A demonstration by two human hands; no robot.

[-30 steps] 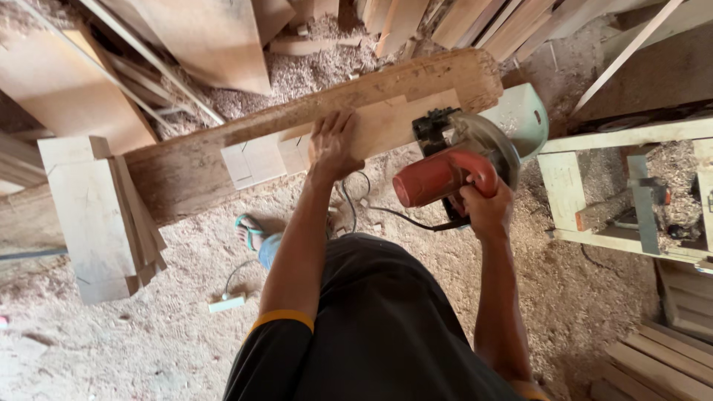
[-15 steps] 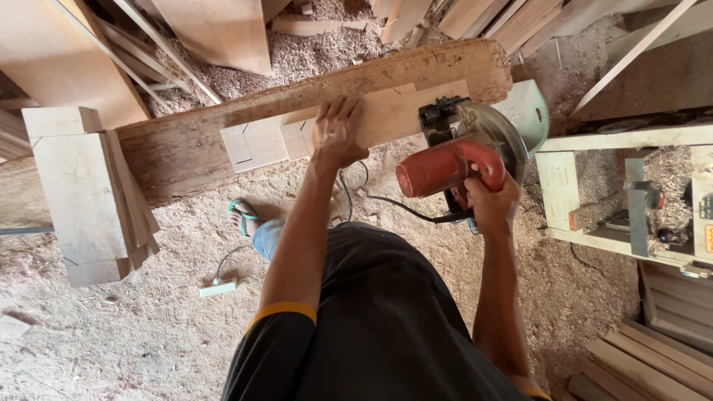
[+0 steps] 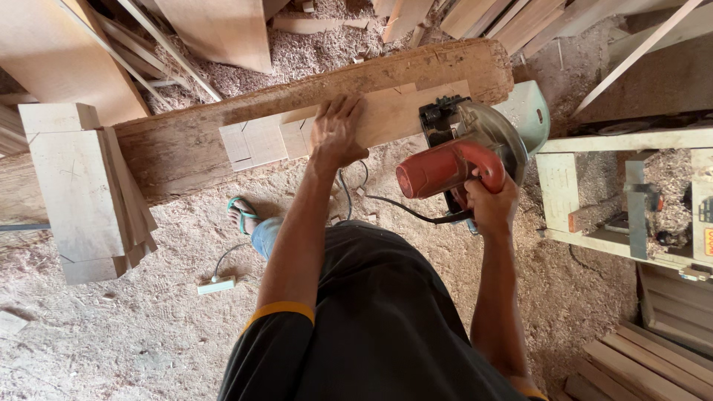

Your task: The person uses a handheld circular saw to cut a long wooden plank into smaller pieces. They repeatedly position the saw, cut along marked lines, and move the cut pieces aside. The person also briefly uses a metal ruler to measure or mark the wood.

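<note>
My left hand [image 3: 338, 134] lay flat, fingers spread, pressing the pale board [image 3: 349, 126] down onto the rough beam [image 3: 186, 145]; that grip closed on nothing. My right hand [image 3: 492, 202] was wrapped tight round the red handle of the circular saw [image 3: 460, 156], which sat on the board's right end, near the beam's right end. Against the views from a second before, the saw stood in much the same spot and my left hand had barely shifted, so I judged little of the cut made in that span. The saw's black cord [image 3: 405, 212] trailed off its rear toward my body, behind the blade. A stack of cut blocks [image 3: 82, 193] leaned at the beam's left end, well apart from my hands. A pale frame [image 3: 594, 193] stood just right of the saw, leaving little room that side. The sawdust floor [image 3: 111, 334] lay open to the left, one sandalled foot [image 3: 241, 214] under the beam.
</note>
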